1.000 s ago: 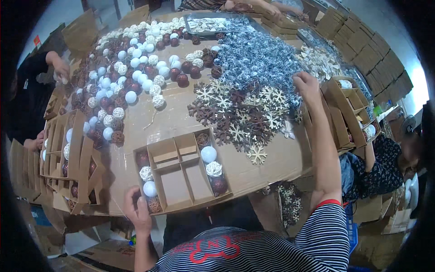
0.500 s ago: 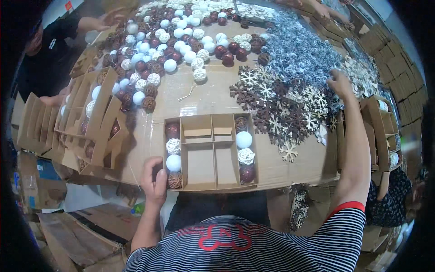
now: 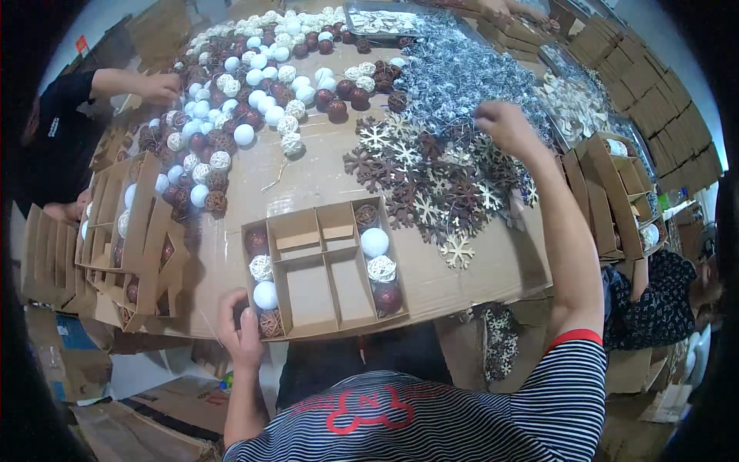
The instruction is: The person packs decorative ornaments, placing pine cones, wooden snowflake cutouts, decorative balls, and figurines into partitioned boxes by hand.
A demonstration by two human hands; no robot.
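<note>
A divided cardboard box (image 3: 342, 333) lies in front of me at the table's near edge. Its left and right columns hold dark red glitter balls, white balls, and white and brown wicker balls; the middle compartments show bare card. My left hand (image 3: 241, 331) rests against the box's near left side, fingers loosely curled, thumb apart from them. Out over the frosted grey-white sprigs (image 3: 462, 65), my right hand (image 3: 508, 127) has its fingertips pressed together; whatever they hold is hidden. Brown and cream snowflake cutouts (image 3: 427, 177) are heaped just below that hand.
Loose balls (image 3: 245, 135) spread over the far left of the table. Filled divider boxes (image 3: 115, 231) lean at the left edge; more boxes (image 3: 616, 192) stand at the right. A co-worker's hand (image 3: 160, 88) is over the balls. Cream cutouts (image 3: 573, 104) fill a tray on the far right.
My view has shifted, so the table sits further left. My right hand has moved left across the sprigs. The left hand stays by the box. The co-worker's hand has come down over the balls.
</note>
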